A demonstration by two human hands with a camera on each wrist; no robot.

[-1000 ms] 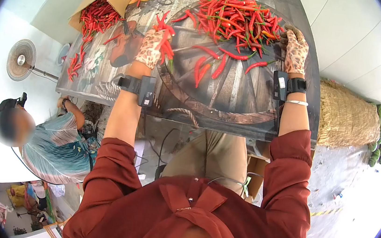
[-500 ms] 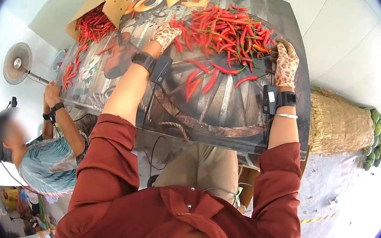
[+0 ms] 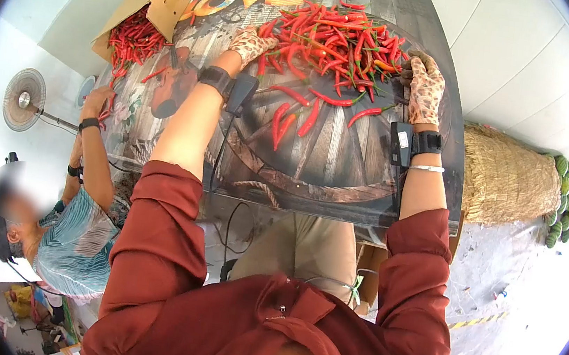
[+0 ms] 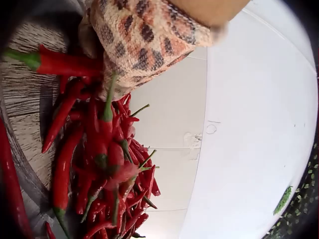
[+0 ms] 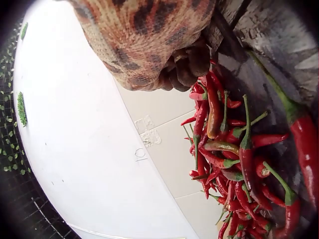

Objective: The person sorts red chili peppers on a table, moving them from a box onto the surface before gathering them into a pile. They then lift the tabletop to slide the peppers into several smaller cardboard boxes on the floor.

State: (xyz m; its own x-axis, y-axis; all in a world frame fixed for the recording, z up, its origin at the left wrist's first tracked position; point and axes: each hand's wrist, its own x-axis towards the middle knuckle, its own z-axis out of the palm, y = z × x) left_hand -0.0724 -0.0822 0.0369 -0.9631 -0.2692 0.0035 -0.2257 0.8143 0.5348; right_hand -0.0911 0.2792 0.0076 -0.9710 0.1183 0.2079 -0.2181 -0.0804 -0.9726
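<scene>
Red chilies with green stems lie heaped in a pile (image 3: 346, 41) on the patterned table. At its left edge is my gloved left hand (image 3: 252, 44), with chilies beside the thumb; its fingertips are hidden in the left wrist view, where the glove (image 4: 144, 45) lies against several chilies (image 4: 102, 134). My gloved right hand (image 3: 426, 90) is at the pile's right edge. In the right wrist view its darkened fingers (image 5: 192, 64) are curled just above chilies (image 5: 214, 109), with none visibly gripped. Loose chilies (image 3: 311, 116) lie in front of the pile.
A tipped cardboard box (image 3: 170, 7) spills chilies (image 3: 135, 38) at the back left. Another person (image 3: 77, 245) reaches to the table's left end, near a fan (image 3: 24, 100). Right of the table are a straw-coloured bundle (image 3: 509, 178) and green produce (image 3: 566, 202).
My left hand has moved from left of the pile, where it held a bunch of chilies, up to the pile's edge. The right hand stays beside the pile. The other person's arms have reached the table.
</scene>
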